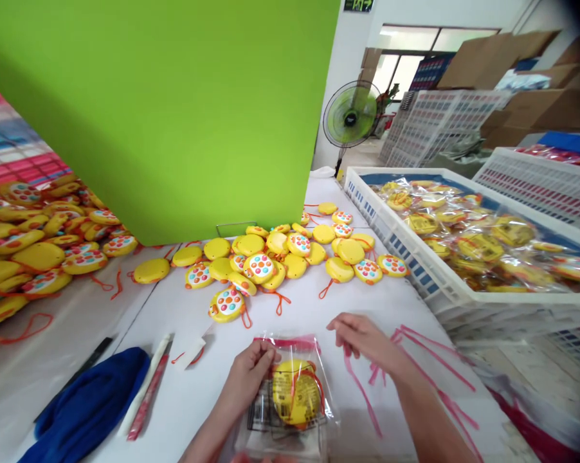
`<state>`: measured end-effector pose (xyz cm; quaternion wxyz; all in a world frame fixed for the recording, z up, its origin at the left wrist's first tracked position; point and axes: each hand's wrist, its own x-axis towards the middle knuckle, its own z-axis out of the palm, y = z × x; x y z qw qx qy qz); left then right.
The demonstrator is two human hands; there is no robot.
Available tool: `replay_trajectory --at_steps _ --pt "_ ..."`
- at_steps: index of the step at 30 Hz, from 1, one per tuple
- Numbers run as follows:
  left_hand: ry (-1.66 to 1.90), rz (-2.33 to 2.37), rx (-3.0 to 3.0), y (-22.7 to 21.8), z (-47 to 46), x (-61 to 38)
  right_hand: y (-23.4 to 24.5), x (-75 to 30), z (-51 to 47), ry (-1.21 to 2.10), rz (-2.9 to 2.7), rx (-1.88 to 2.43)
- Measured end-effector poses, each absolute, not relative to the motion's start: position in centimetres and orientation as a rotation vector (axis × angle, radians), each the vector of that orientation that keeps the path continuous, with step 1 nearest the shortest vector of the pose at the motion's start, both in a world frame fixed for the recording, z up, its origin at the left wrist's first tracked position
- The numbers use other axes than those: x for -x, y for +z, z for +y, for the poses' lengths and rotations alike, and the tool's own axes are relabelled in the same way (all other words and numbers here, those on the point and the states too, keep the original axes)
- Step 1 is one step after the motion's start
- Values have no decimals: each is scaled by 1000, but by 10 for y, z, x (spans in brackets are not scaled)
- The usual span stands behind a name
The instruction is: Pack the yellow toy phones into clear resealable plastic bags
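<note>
A clear plastic bag [309, 360] lies before me at the front of the table, with a pink band along its top edge. Inside it is a yellow toy [297, 399] with an orange cord and dark print across it. My left hand [256, 366] pinches the bag's upper left side. To the right of the bag, my right hand [360, 337] is raised with thumb and fingers closed on a thin pink strip [362, 392] that hangs down to the table.
Several pink strips [435, 360] lie at the right. Loose yellow toys [258, 267] with orange cords spread below a green panel [174, 116]; more are heaped at the left [39, 254]. A white crate [444, 292] holds bagged toys. A blue cloth [94, 399] lies front left.
</note>
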<state>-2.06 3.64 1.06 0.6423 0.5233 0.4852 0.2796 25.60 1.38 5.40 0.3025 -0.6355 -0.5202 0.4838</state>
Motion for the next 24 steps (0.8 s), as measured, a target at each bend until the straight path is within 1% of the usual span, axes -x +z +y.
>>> replay_trajectory --at_steps 2,4,6,10,11,12,13,15,17,19,21,24 --pt "633 1110 -1203 10 36 21 43 -247 17 1044 -1555 1891" --pt "630 1103 -1199 8 36 22 38 -243 20 951 -1643 1907" --pt "631 1092 -1188 6 36 22 42 -247 20 1070 -1601 1778" --pt "638 1079 -1175 7 36 22 53 -259 16 1420 -1380 1408" --pt "638 1082 -1177 8 36 21 50 -260 14 1453 -1347 1355" --pt "640 1083 -1179 9 36 21 45 -259 12 1412 -1338 1364" --pt "646 1081 -1181 10 36 21 37 -257 10 1288 -1357 1433" --pt "658 1065 -1177 11 36 21 18 -250 7 884 -1489 1622" --pt "659 1054 -1176 10 36 21 3 -243 5 492 -1649 1713" --pt "650 1061 -1183 8 35 22 -1 -238 4 320 -1699 1715" --pt "645 1068 -1194 5 35 23 4 -233 5 384 -1619 1726" --pt "658 1064 -1203 2 34 24 17 -223 6 802 -1543 1692"
